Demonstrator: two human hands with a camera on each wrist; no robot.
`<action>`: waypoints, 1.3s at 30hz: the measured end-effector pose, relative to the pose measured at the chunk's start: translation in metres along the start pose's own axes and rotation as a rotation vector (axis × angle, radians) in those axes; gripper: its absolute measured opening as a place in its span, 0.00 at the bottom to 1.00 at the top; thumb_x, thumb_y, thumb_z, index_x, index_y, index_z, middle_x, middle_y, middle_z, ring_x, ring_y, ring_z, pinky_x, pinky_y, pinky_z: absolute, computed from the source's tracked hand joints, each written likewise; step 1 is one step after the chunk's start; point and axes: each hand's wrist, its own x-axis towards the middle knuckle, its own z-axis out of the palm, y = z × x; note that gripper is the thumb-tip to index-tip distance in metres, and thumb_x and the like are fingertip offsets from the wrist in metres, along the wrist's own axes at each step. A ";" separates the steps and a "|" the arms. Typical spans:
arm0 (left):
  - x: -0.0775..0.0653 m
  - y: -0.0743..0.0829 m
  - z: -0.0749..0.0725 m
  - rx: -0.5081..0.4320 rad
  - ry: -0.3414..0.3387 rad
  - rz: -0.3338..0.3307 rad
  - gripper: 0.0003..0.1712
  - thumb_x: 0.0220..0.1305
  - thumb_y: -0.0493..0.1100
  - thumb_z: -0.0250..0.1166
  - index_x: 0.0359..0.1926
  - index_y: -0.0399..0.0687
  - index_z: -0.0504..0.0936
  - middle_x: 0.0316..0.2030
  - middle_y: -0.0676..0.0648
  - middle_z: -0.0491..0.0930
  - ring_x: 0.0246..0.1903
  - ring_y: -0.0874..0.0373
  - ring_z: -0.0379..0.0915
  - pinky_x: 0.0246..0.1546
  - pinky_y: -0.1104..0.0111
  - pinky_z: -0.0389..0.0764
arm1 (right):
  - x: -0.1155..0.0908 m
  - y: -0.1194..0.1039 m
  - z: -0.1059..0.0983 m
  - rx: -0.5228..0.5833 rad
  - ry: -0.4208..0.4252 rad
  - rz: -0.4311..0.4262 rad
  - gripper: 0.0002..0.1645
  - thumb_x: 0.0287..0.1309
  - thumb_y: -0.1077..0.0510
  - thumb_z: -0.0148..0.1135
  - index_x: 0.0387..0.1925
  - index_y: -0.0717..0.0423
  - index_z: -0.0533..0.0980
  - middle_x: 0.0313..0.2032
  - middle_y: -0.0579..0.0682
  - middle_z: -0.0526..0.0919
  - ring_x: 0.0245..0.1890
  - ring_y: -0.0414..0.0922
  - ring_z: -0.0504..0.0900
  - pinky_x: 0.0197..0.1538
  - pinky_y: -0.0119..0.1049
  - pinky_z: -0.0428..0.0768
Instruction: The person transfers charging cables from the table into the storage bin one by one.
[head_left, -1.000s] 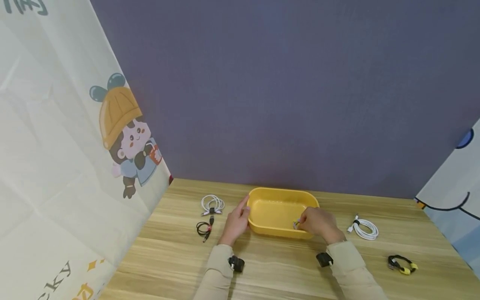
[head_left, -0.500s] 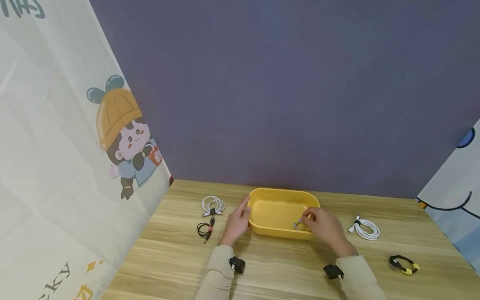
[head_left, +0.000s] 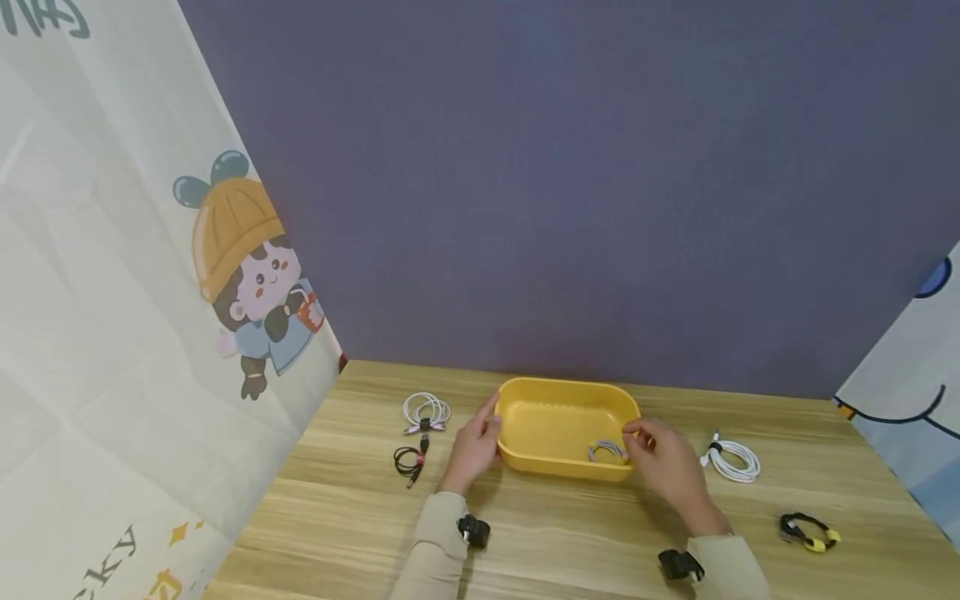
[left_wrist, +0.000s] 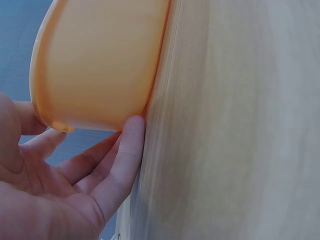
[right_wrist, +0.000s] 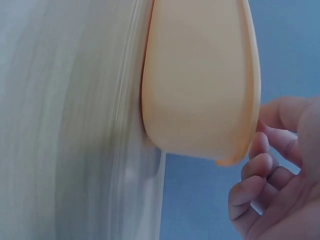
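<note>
A yellow plastic tray [head_left: 547,427] stands on the wooden table. Inside its front right corner lies a coiled grey cable [head_left: 609,448]. My left hand [head_left: 471,450] rests against the tray's left end; in the left wrist view its extended fingers [left_wrist: 131,145] touch the outer wall near the base. At the opposite end, my right hand [head_left: 669,468] is by the rim with loosely bent fingers and no cable in them. The right wrist view has these fingers [right_wrist: 257,165] beside the outer wall; whether the thumb touches the rim I cannot tell.
Left of the tray lie a coiled white cable [head_left: 427,409] and a black cable [head_left: 408,457] with a red tie. To the right are another white cable [head_left: 735,461] and a black one with yellow ties [head_left: 810,531]. A dark panel [head_left: 570,208] rises behind the table.
My right hand has let go of the grey cable inside the tray and moved right to the rim, leaving the coil in view. The left hand has stayed in place.
</note>
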 end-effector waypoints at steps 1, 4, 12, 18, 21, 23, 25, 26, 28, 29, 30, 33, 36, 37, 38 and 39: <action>0.000 0.000 0.000 0.001 -0.001 -0.002 0.27 0.81 0.50 0.50 0.77 0.70 0.65 0.46 0.38 0.86 0.27 0.57 0.81 0.31 0.67 0.85 | -0.001 0.001 -0.001 0.009 0.008 0.008 0.05 0.60 0.62 0.69 0.39 0.55 0.85 0.25 0.41 0.77 0.21 0.31 0.68 0.25 0.28 0.69; 0.000 0.000 0.001 0.001 0.000 0.000 0.27 0.81 0.51 0.50 0.77 0.70 0.65 0.46 0.38 0.86 0.27 0.58 0.81 0.31 0.67 0.86 | -0.002 0.005 -0.004 0.033 0.022 0.031 0.06 0.61 0.62 0.69 0.40 0.56 0.84 0.25 0.43 0.79 0.22 0.30 0.69 0.25 0.28 0.69; 0.000 0.001 0.003 0.002 0.013 0.034 0.27 0.81 0.47 0.51 0.76 0.66 0.66 0.44 0.37 0.87 0.25 0.55 0.82 0.28 0.65 0.86 | -0.002 0.013 -0.012 0.032 0.036 0.119 0.08 0.65 0.58 0.65 0.42 0.57 0.85 0.29 0.47 0.84 0.25 0.31 0.73 0.28 0.29 0.73; 0.002 0.002 0.004 -0.003 0.013 0.035 0.27 0.81 0.46 0.51 0.76 0.65 0.66 0.45 0.36 0.87 0.26 0.56 0.82 0.29 0.64 0.87 | -0.002 0.022 -0.017 0.003 0.065 0.147 0.05 0.64 0.58 0.66 0.39 0.54 0.85 0.29 0.48 0.85 0.25 0.31 0.74 0.27 0.29 0.73; 0.003 0.002 0.005 -0.011 0.010 0.029 0.27 0.81 0.47 0.51 0.76 0.67 0.66 0.46 0.37 0.86 0.27 0.58 0.82 0.30 0.65 0.87 | -0.002 0.028 -0.019 -0.020 0.044 0.178 0.06 0.65 0.57 0.65 0.40 0.55 0.84 0.30 0.49 0.86 0.26 0.34 0.75 0.27 0.30 0.73; 0.003 0.002 0.006 -0.016 0.008 0.024 0.27 0.81 0.48 0.51 0.76 0.68 0.66 0.47 0.37 0.86 0.28 0.59 0.82 0.30 0.66 0.87 | -0.002 0.034 -0.020 -0.040 0.023 0.212 0.08 0.66 0.56 0.64 0.41 0.55 0.84 0.31 0.50 0.86 0.26 0.35 0.76 0.27 0.30 0.72; 0.003 0.002 0.006 -0.021 0.008 0.019 0.27 0.81 0.48 0.51 0.76 0.68 0.66 0.48 0.37 0.86 0.28 0.59 0.82 0.31 0.66 0.87 | -0.002 0.038 -0.022 -0.046 -0.002 0.246 0.10 0.67 0.54 0.63 0.43 0.56 0.84 0.33 0.51 0.87 0.27 0.38 0.77 0.28 0.31 0.72; 0.003 0.002 0.006 -0.022 0.009 0.016 0.27 0.81 0.49 0.51 0.76 0.68 0.66 0.48 0.37 0.86 0.29 0.59 0.82 0.31 0.65 0.87 | -0.002 0.040 -0.023 -0.047 -0.015 0.262 0.11 0.67 0.54 0.63 0.43 0.56 0.84 0.33 0.52 0.87 0.28 0.38 0.78 0.28 0.31 0.72; 0.003 0.001 0.006 -0.017 0.013 0.012 0.27 0.81 0.50 0.51 0.76 0.69 0.66 0.49 0.37 0.86 0.29 0.59 0.82 0.31 0.65 0.87 | -0.001 0.041 -0.025 -0.038 -0.044 0.297 0.14 0.69 0.52 0.61 0.45 0.58 0.83 0.36 0.54 0.87 0.29 0.41 0.80 0.28 0.33 0.73; 0.003 0.001 0.006 -0.015 0.014 0.010 0.27 0.81 0.50 0.51 0.76 0.69 0.66 0.49 0.37 0.86 0.29 0.58 0.82 0.31 0.65 0.87 | -0.001 0.042 -0.026 -0.034 -0.057 0.317 0.15 0.69 0.52 0.60 0.46 0.58 0.83 0.37 0.55 0.87 0.30 0.43 0.80 0.28 0.34 0.73; 0.003 0.001 0.006 -0.015 0.017 0.010 0.27 0.81 0.50 0.51 0.76 0.69 0.66 0.50 0.37 0.86 0.29 0.58 0.82 0.31 0.65 0.87 | 0.000 0.043 -0.028 -0.034 -0.064 0.336 0.16 0.70 0.51 0.59 0.47 0.59 0.83 0.38 0.56 0.87 0.30 0.44 0.81 0.28 0.34 0.73; 0.004 0.002 0.007 -0.012 0.019 0.012 0.27 0.81 0.49 0.50 0.77 0.68 0.65 0.48 0.37 0.86 0.28 0.58 0.82 0.31 0.65 0.87 | 0.002 0.046 -0.032 -0.053 -0.074 0.399 0.19 0.70 0.50 0.58 0.49 0.59 0.82 0.40 0.59 0.88 0.30 0.46 0.83 0.26 0.36 0.74; 0.005 0.003 0.007 -0.017 0.017 0.011 0.27 0.81 0.49 0.50 0.77 0.67 0.65 0.48 0.36 0.86 0.28 0.58 0.82 0.31 0.65 0.87 | 0.005 0.052 -0.036 -0.086 -0.093 0.446 0.22 0.70 0.48 0.57 0.52 0.60 0.81 0.41 0.60 0.89 0.28 0.47 0.84 0.23 0.37 0.74; 0.005 0.003 0.008 -0.015 0.018 0.008 0.27 0.81 0.49 0.50 0.77 0.67 0.65 0.48 0.37 0.86 0.28 0.59 0.82 0.31 0.65 0.87 | 0.006 0.055 -0.037 -0.097 -0.101 0.454 0.22 0.70 0.48 0.57 0.53 0.61 0.81 0.42 0.60 0.89 0.29 0.49 0.85 0.23 0.38 0.75; 0.005 0.003 0.008 -0.014 0.020 0.005 0.27 0.81 0.49 0.50 0.77 0.67 0.65 0.48 0.37 0.86 0.28 0.59 0.82 0.31 0.65 0.87 | 0.007 0.057 -0.039 -0.108 -0.107 0.461 0.23 0.70 0.48 0.57 0.54 0.61 0.81 0.42 0.61 0.89 0.29 0.50 0.86 0.23 0.38 0.75; 0.005 0.004 0.009 -0.013 0.022 0.003 0.27 0.81 0.49 0.50 0.77 0.68 0.65 0.48 0.37 0.86 0.28 0.59 0.82 0.31 0.65 0.87 | 0.008 0.060 -0.040 -0.117 -0.116 0.470 0.24 0.70 0.47 0.56 0.55 0.62 0.80 0.43 0.62 0.89 0.31 0.53 0.86 0.23 0.39 0.76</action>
